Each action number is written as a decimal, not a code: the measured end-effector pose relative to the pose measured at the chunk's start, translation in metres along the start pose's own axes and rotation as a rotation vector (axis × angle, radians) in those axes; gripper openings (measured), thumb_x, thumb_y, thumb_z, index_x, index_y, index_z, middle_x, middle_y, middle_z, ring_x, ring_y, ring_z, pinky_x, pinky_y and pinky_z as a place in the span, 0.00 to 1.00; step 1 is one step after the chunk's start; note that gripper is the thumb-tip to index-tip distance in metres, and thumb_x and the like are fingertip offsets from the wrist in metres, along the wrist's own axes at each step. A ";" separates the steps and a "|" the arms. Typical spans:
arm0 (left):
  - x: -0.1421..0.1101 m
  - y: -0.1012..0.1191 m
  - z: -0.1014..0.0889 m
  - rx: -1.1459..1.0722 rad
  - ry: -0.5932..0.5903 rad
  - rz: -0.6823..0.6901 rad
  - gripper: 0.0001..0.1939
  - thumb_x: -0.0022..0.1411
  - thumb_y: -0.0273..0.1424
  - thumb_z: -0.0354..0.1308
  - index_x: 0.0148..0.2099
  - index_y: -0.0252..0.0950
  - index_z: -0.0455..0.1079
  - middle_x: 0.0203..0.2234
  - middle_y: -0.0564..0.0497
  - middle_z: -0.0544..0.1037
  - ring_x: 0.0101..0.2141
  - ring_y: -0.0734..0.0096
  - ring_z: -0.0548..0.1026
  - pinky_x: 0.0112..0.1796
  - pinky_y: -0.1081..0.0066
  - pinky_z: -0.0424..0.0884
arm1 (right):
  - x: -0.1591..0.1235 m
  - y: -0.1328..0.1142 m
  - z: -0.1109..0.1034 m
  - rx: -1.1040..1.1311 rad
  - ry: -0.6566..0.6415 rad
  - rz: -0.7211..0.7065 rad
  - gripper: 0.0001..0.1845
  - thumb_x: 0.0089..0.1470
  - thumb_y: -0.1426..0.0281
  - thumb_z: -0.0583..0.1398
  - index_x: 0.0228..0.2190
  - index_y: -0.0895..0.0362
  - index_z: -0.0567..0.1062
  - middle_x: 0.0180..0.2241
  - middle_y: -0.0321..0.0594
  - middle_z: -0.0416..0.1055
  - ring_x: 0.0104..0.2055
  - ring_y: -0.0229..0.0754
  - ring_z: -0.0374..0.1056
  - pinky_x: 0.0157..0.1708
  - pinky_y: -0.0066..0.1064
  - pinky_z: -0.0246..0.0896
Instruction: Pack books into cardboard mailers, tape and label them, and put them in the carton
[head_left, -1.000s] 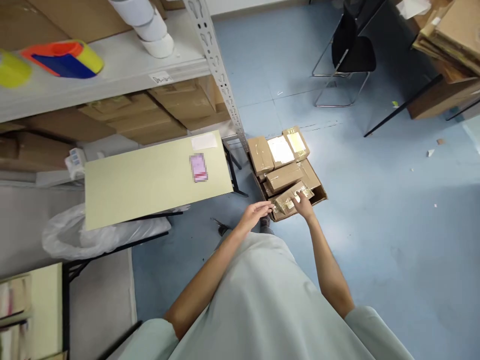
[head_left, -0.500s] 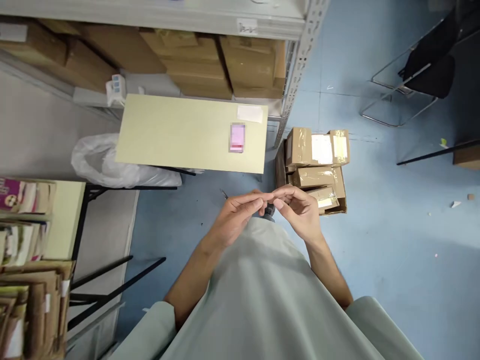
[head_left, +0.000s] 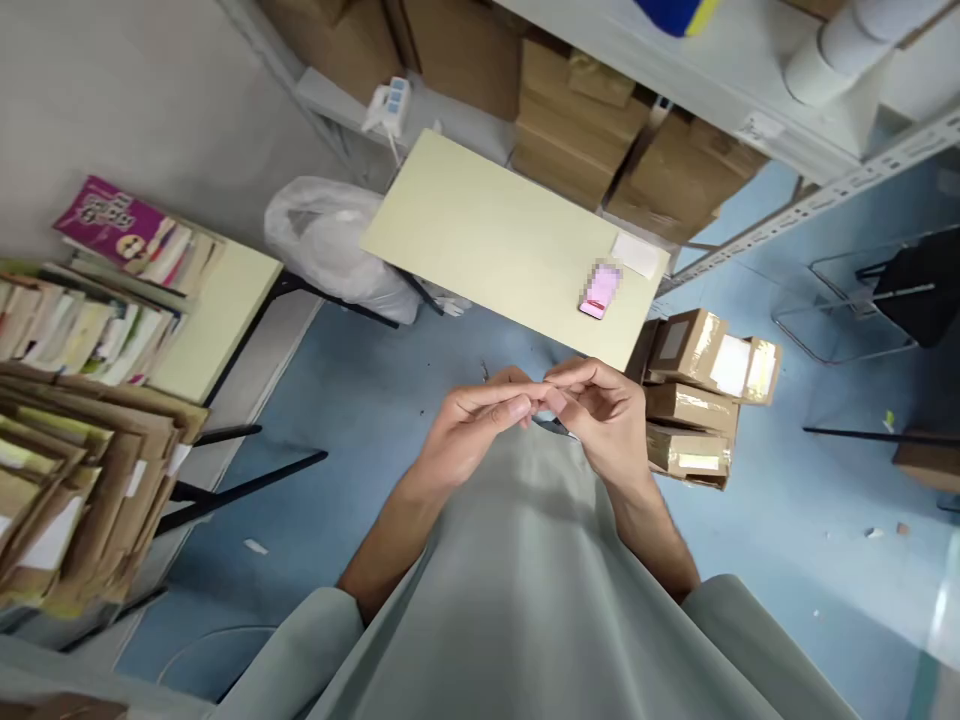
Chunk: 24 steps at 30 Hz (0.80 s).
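In the head view my left hand [head_left: 472,425] and my right hand [head_left: 606,415] meet in front of my body, above the grey-green clothing [head_left: 525,560] I wear. The left fingers point to the right and lie close together, with the thumb pressed on them. My right thumb and fingers pinch at the left fingertips. Whether something small sits between the fingers, I cannot make out. Beyond the hands stands a pale yellow table [head_left: 480,235], with a phone [head_left: 600,290] and a white paper [head_left: 635,255] at its right end.
Cardboard boxes [head_left: 694,400] are stacked on the floor at the right. A metal shelf [head_left: 795,140] with more boxes stands behind the table. On the left are books [head_left: 97,320] and brown paper folders [head_left: 97,500]. A white plastic bag [head_left: 330,235] lies left of the table; a black chair [head_left: 922,285] stands far right.
My view has turned left, so the table, phone and boxes appear further right and tilted, and more of the books shows. My hands stay together, the right fingers slightly more closed.
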<state>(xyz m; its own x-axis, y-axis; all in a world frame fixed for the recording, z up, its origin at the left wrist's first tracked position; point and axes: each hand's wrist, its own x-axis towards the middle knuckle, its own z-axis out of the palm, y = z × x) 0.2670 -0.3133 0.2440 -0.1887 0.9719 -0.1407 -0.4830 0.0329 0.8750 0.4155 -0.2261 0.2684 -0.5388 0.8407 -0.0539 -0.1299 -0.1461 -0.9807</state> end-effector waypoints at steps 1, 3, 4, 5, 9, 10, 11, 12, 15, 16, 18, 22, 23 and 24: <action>-0.006 0.006 -0.013 -0.034 0.019 0.014 0.13 0.69 0.44 0.70 0.47 0.41 0.88 0.32 0.46 0.79 0.37 0.63 0.74 0.45 0.58 0.72 | 0.005 0.001 0.016 0.009 -0.039 0.011 0.09 0.59 0.60 0.73 0.35 0.51 0.82 0.33 0.35 0.81 0.33 0.40 0.78 0.38 0.37 0.79; -0.017 0.018 -0.038 -0.098 0.054 0.047 0.12 0.68 0.43 0.71 0.48 0.42 0.88 0.32 0.48 0.79 0.36 0.65 0.74 0.46 0.57 0.73 | 0.013 0.002 0.047 0.025 -0.116 0.034 0.09 0.60 0.61 0.72 0.36 0.51 0.82 0.34 0.35 0.81 0.33 0.41 0.79 0.39 0.38 0.80; -0.023 0.024 -0.050 -0.124 0.071 0.064 0.12 0.68 0.43 0.71 0.48 0.43 0.88 0.32 0.48 0.79 0.35 0.66 0.73 0.46 0.57 0.73 | 0.016 0.002 0.062 0.028 -0.154 0.045 0.08 0.60 0.61 0.72 0.36 0.51 0.82 0.34 0.35 0.81 0.34 0.41 0.79 0.39 0.39 0.80; -0.029 0.029 -0.062 -0.146 0.088 0.080 0.12 0.67 0.43 0.72 0.48 0.43 0.88 0.32 0.48 0.79 0.35 0.66 0.73 0.46 0.57 0.73 | 0.020 0.003 0.076 0.026 -0.189 0.055 0.08 0.60 0.61 0.72 0.37 0.51 0.82 0.34 0.35 0.81 0.34 0.41 0.79 0.39 0.39 0.80; -0.051 0.048 -0.101 -0.215 0.185 0.151 0.12 0.67 0.42 0.72 0.47 0.43 0.88 0.32 0.48 0.79 0.34 0.68 0.73 0.43 0.60 0.73 | 0.036 0.006 0.129 -0.006 -0.330 0.074 0.07 0.61 0.62 0.72 0.38 0.51 0.82 0.35 0.35 0.81 0.35 0.41 0.79 0.40 0.40 0.80; -0.055 0.052 -0.109 -0.225 0.213 0.171 0.11 0.67 0.42 0.72 0.47 0.43 0.88 0.32 0.48 0.79 0.34 0.67 0.73 0.42 0.61 0.73 | 0.040 0.007 0.140 -0.011 -0.362 0.076 0.07 0.61 0.63 0.72 0.38 0.51 0.82 0.35 0.36 0.81 0.34 0.41 0.79 0.40 0.39 0.79; -0.059 0.055 -0.117 -0.228 0.240 0.190 0.11 0.67 0.42 0.72 0.47 0.43 0.88 0.32 0.47 0.79 0.34 0.67 0.73 0.41 0.62 0.72 | 0.045 0.009 0.152 -0.015 -0.391 0.079 0.07 0.61 0.63 0.72 0.37 0.51 0.82 0.35 0.35 0.80 0.34 0.41 0.78 0.40 0.39 0.79; -0.062 0.059 -0.125 -0.224 0.267 0.206 0.11 0.68 0.42 0.71 0.47 0.43 0.88 0.31 0.47 0.79 0.35 0.66 0.73 0.40 0.63 0.72 | 0.051 0.011 0.163 -0.020 -0.416 0.085 0.07 0.61 0.63 0.72 0.37 0.51 0.81 0.35 0.35 0.80 0.34 0.41 0.78 0.39 0.39 0.78; -0.066 0.069 -0.148 -0.183 0.340 0.248 0.13 0.68 0.43 0.71 0.47 0.42 0.89 0.31 0.46 0.79 0.36 0.65 0.73 0.39 0.64 0.72 | 0.071 0.019 0.194 -0.055 -0.476 0.105 0.09 0.60 0.62 0.73 0.35 0.51 0.80 0.34 0.35 0.79 0.34 0.41 0.76 0.38 0.38 0.78; -0.066 0.073 -0.157 -0.167 0.360 0.265 0.13 0.68 0.43 0.70 0.47 0.42 0.89 0.32 0.46 0.80 0.36 0.65 0.73 0.39 0.64 0.72 | 0.078 0.021 0.204 -0.072 -0.497 0.107 0.09 0.60 0.62 0.73 0.35 0.51 0.80 0.35 0.35 0.78 0.34 0.41 0.76 0.38 0.38 0.77; -0.066 0.082 -0.175 -0.142 0.397 0.304 0.13 0.69 0.43 0.70 0.48 0.42 0.89 0.33 0.45 0.80 0.37 0.65 0.73 0.39 0.64 0.72 | 0.096 0.026 0.225 -0.097 -0.555 0.099 0.09 0.60 0.61 0.72 0.35 0.50 0.79 0.36 0.36 0.78 0.35 0.40 0.75 0.38 0.37 0.77; -0.060 0.106 -0.215 -0.118 0.495 0.371 0.11 0.71 0.41 0.69 0.50 0.45 0.88 0.36 0.45 0.81 0.37 0.67 0.74 0.40 0.65 0.73 | 0.138 0.032 0.271 -0.076 -0.722 0.106 0.08 0.62 0.62 0.71 0.37 0.50 0.80 0.37 0.37 0.78 0.35 0.40 0.75 0.38 0.37 0.77; -0.058 0.113 -0.225 -0.115 0.520 0.386 0.11 0.71 0.41 0.69 0.51 0.46 0.88 0.36 0.46 0.80 0.37 0.67 0.74 0.40 0.66 0.73 | 0.150 0.033 0.284 -0.061 -0.762 0.123 0.07 0.62 0.62 0.71 0.37 0.50 0.80 0.37 0.37 0.77 0.35 0.40 0.75 0.38 0.38 0.77; -0.056 0.121 -0.235 -0.111 0.545 0.400 0.10 0.71 0.40 0.69 0.51 0.47 0.88 0.36 0.46 0.80 0.37 0.68 0.74 0.40 0.66 0.73 | 0.162 0.034 0.297 -0.044 -0.801 0.142 0.07 0.62 0.62 0.71 0.37 0.50 0.80 0.37 0.37 0.77 0.36 0.41 0.75 0.38 0.39 0.77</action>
<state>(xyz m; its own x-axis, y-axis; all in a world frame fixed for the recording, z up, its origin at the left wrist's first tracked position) 0.0184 -0.4187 0.2495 -0.7605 0.6470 -0.0553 -0.3658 -0.3565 0.8597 0.0770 -0.2495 0.2820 -0.9818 0.1851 -0.0436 0.0080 -0.1889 -0.9820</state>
